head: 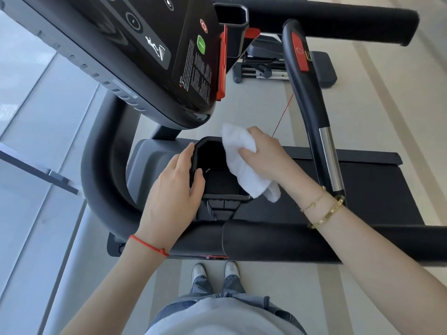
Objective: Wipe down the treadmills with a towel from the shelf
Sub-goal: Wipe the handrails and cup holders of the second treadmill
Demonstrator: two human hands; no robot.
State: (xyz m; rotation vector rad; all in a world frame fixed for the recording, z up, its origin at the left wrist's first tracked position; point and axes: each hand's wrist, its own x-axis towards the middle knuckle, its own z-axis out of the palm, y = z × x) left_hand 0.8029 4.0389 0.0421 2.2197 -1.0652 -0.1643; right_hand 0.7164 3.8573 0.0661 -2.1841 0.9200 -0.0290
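A black treadmill fills the view, its console (154, 49) tilted at the upper left above a black cup-holder pocket (217, 180). My left hand (173, 192) grips the pocket's left rim, thumb inside and fingers over the edge. My right hand (262, 152) holds a crumpled white towel (242, 165) against the pocket's right rim, with part of the towel hanging below my wrist. The black belt (377, 187) lies to the right of the pocket.
A thick black handrail (278, 240) crosses in front of my body, and a curved side bar (314, 112) with a red stop tag rises at the right. A thin red safety cord (283, 117) hangs near the towel. Another machine (285, 68) stands behind. Glass panels are at the left.
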